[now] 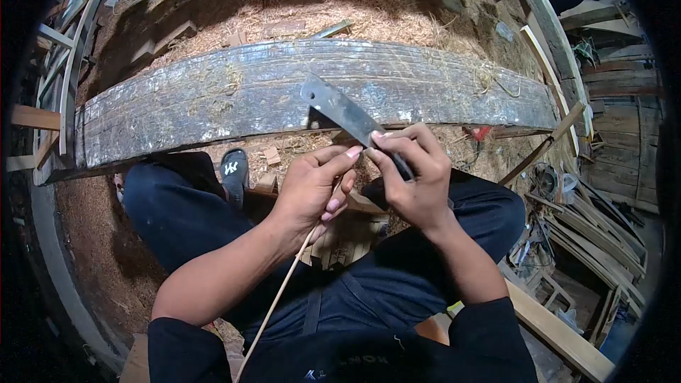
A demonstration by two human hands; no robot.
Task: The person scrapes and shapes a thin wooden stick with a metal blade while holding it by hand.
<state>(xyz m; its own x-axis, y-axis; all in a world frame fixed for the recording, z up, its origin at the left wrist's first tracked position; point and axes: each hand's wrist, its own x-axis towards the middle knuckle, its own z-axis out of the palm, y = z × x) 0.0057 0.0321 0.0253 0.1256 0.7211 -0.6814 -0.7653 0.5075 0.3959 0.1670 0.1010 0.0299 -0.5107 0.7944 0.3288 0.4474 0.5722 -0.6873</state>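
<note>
Hands meet just in front of the worn plank (213, 99): right hand (415, 181) clamped on a knife (347, 117), left hand (312, 191) pinching a thin strip (277, 298), seemingly light, springy, best gripped near the blade.

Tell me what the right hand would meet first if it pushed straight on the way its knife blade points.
Probably the long weathered grey wooden plank: the right hand aims the flat metal knife blade up-left over it, though depth is unclear.

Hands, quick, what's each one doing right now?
Left hand: closed, pinching a thin stick near the blade.
Right hand: closed around the handle of a knife, blade pointing away.
</note>
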